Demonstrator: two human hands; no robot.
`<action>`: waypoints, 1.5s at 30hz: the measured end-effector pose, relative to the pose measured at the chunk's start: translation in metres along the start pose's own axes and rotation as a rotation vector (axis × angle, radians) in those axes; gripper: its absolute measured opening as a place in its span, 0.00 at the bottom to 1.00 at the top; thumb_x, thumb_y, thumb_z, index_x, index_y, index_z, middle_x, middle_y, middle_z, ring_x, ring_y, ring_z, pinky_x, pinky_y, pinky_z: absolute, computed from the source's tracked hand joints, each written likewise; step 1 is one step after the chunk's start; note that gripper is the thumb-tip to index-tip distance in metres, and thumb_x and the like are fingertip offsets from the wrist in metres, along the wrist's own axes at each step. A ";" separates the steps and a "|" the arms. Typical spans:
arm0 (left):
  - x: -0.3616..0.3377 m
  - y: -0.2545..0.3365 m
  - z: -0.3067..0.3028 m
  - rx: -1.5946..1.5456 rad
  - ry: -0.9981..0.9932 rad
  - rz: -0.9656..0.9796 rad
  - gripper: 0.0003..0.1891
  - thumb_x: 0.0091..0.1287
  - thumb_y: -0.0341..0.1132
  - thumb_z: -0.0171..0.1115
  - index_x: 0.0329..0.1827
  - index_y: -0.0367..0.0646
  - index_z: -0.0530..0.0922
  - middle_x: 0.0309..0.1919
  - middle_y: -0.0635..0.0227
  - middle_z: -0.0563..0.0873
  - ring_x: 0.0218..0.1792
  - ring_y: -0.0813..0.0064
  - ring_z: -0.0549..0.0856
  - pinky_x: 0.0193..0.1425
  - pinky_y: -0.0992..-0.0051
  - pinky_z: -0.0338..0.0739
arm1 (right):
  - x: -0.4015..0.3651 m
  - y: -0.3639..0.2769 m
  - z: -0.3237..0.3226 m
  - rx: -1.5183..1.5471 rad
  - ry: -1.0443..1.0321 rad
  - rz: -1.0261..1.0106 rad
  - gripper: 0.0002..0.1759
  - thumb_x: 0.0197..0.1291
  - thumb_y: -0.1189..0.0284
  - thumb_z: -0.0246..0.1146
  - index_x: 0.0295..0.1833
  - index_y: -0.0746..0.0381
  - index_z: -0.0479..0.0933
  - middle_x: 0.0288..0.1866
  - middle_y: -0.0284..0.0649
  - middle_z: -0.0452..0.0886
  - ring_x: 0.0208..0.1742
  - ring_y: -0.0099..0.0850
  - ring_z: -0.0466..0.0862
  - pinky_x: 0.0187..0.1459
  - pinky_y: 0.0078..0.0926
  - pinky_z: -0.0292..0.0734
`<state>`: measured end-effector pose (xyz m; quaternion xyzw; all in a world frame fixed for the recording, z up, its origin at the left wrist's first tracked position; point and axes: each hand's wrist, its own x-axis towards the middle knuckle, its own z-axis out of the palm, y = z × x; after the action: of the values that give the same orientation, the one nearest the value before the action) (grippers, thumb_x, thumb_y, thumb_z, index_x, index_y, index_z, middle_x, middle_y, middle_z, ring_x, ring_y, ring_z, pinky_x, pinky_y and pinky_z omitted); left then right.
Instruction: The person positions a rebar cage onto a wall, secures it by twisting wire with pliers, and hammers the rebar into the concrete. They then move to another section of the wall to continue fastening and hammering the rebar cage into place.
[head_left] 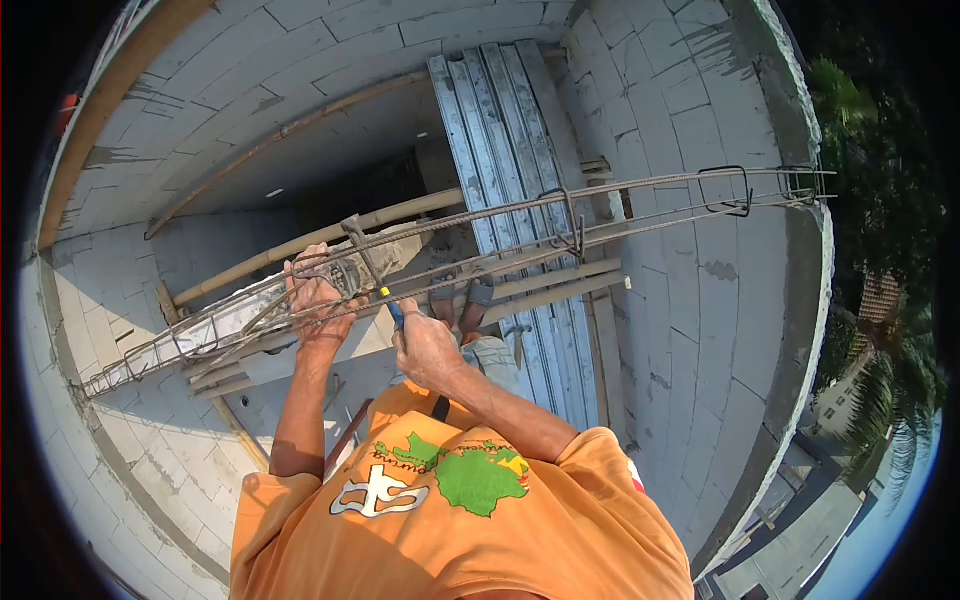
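Observation:
A long cage of rebar [640, 232] crosses the view, from lower left to upper right, with bent square stirrups [725, 190] around its bars. My left hand [318, 295] is at the cage, its fingers wrapped round the bars near a stirrup. In my right hand [430, 350] is a tool with a blue and yellow handle [391, 306]; its metal shaft runs up across the bars to a head [353, 230] just right of my left hand.
Grey block walls [660, 120] enclose the space on several sides. Below the cage lie corrugated metal sheets [500, 130] and bamboo poles [400, 211]. A deep dark opening drops behind the poles. Palm trees [890, 390] stand beyond the right wall.

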<state>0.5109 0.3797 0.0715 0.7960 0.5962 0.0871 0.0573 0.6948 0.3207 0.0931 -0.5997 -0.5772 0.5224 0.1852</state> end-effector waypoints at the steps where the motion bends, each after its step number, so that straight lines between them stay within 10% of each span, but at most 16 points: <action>1: -0.002 0.000 0.000 0.015 -0.002 0.007 0.45 0.47 0.53 0.74 0.64 0.31 0.70 0.61 0.50 0.74 0.65 0.52 0.71 0.74 0.51 0.56 | -0.005 -0.004 -0.002 0.019 0.050 0.031 0.18 0.58 0.77 0.56 0.52 0.72 0.63 0.28 0.62 0.78 0.33 0.60 0.81 0.37 0.53 0.75; 16: -0.002 -0.006 0.006 0.171 -0.033 0.109 0.43 0.49 0.51 0.74 0.63 0.30 0.71 0.62 0.50 0.74 0.64 0.51 0.71 0.74 0.53 0.58 | -0.032 0.021 0.015 0.182 0.245 -0.050 0.13 0.55 0.78 0.56 0.43 0.73 0.65 0.30 0.59 0.79 0.32 0.57 0.82 0.32 0.48 0.77; 21: -0.002 -0.010 0.011 0.192 -0.038 0.127 0.42 0.50 0.50 0.74 0.62 0.30 0.71 0.62 0.49 0.74 0.64 0.51 0.71 0.73 0.54 0.59 | -0.071 0.086 0.040 0.518 -0.084 -0.078 0.13 0.58 0.75 0.58 0.45 0.69 0.66 0.21 0.54 0.77 0.30 0.53 0.82 0.30 0.47 0.73; 28: 0.000 -0.013 0.017 0.204 -0.040 0.098 0.41 0.51 0.50 0.74 0.62 0.29 0.71 0.63 0.49 0.74 0.64 0.51 0.71 0.73 0.55 0.59 | -0.175 0.118 -0.022 0.403 0.155 0.325 0.13 0.63 0.71 0.53 0.50 0.68 0.67 0.25 0.57 0.76 0.32 0.58 0.79 0.37 0.51 0.71; 36: -0.001 -0.013 0.016 0.189 -0.042 0.053 0.37 0.51 0.45 0.74 0.62 0.34 0.73 0.65 0.49 0.73 0.65 0.51 0.70 0.71 0.56 0.61 | -0.219 0.276 -0.009 0.274 0.346 0.822 0.19 0.62 0.67 0.55 0.52 0.71 0.67 0.38 0.68 0.79 0.45 0.64 0.79 0.48 0.55 0.71; 45: -0.007 -0.028 0.010 -0.314 -0.070 -0.278 0.41 0.56 0.36 0.71 0.74 0.47 0.62 0.64 0.58 0.71 0.61 0.62 0.74 0.66 0.65 0.69 | -0.218 0.593 -0.011 0.026 0.282 1.048 0.27 0.64 0.60 0.57 0.62 0.67 0.66 0.44 0.64 0.81 0.50 0.62 0.80 0.52 0.54 0.73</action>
<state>0.4845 0.3809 0.0556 0.6898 0.6772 0.1423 0.2130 1.0463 -0.0252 -0.3016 -0.8691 -0.1639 0.4663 -0.0171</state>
